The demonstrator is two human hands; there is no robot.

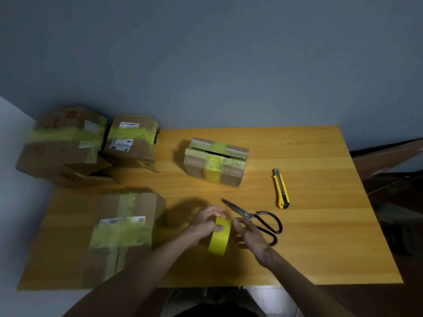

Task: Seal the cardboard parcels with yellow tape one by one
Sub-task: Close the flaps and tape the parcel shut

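A roll of yellow tape (220, 236) stands on edge above the wooden table (320, 236), held up in front of me. My left hand (207, 221) grips its top, thumb across the outer face. My right hand (248, 234) is beside the roll on the right, its fingertips touching the roll's edge; whether it pinches the tape end I cannot tell. A small parcel (216, 162) with yellow tape crossing its top sits mid-table, a dark gap showing between its flaps. A larger taped parcel (124, 234) lies at my near left.
Two taped parcels (66, 143) (132, 140) stand at the far left corner, with an open cardboard flap (89, 177) below them. Black-handled scissors (256, 219) lie just right of my hands. A yellow utility knife (281, 188) lies further right. A wall runs behind.
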